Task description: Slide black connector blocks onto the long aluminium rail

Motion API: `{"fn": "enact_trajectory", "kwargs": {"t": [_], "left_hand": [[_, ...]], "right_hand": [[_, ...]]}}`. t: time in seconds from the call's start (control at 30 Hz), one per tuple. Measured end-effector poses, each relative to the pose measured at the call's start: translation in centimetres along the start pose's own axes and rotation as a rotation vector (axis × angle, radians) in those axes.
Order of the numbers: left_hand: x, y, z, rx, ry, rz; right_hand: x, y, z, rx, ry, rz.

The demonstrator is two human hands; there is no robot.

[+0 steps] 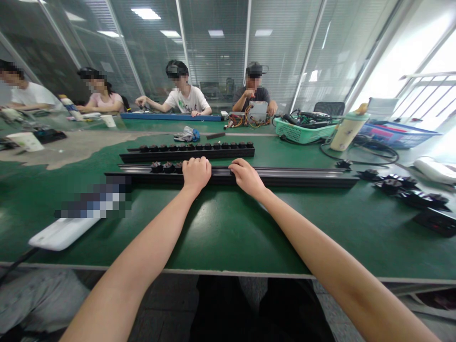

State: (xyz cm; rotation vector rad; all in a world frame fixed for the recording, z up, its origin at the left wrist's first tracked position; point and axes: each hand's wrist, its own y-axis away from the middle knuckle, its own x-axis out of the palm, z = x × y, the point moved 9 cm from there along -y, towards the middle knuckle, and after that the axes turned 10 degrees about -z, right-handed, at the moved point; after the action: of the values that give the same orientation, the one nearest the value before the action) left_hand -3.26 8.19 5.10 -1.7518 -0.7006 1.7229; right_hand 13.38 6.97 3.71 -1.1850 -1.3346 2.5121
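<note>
A long black rail (302, 176) lies across the green table in front of me, with three black socket modules (167, 166) seated at its left part. My left hand (196, 173) rests on the rail as a closed fist, right beside those modules. My right hand (245, 175) lies on the rail a little to the right, fingers curled down onto it. What either hand grips under the fingers is hidden. A second black rail (188, 153) filled with several modules lies just behind.
Loose black modules (402, 187) lie at the right. A white power strip (62, 233) sits near the front left edge. A green basket of cables (302, 130), a bottle (345, 130) and a blue tray (399, 133) stand at the back right. Several people sit at the far side.
</note>
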Motion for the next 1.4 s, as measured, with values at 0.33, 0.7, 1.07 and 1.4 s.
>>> {"fn": "enact_trajectory", "kwargs": {"t": [0.33, 0.7, 1.07, 1.4], "left_hand": [[0.0, 0.0, 0.2, -0.018, 0.008, -0.006], [0.0, 0.0, 0.0, -0.008, -0.018, -0.011], [0.1, -0.1, 0.1, -0.012, -0.006, 0.003], [0.1, -0.1, 0.0, 0.003, -0.022, -0.002]], "right_hand": [[-0.5, 0.0, -0.2, 0.014, -0.007, -0.009], [-1.0, -0.2, -1.0, 0.013, -0.070, -0.020], [-1.2, -0.6, -1.4, -0.006, -0.124, 0.038], [-1.7, -0.3, -1.4, 0.011, -0.033, 0.016]]}}
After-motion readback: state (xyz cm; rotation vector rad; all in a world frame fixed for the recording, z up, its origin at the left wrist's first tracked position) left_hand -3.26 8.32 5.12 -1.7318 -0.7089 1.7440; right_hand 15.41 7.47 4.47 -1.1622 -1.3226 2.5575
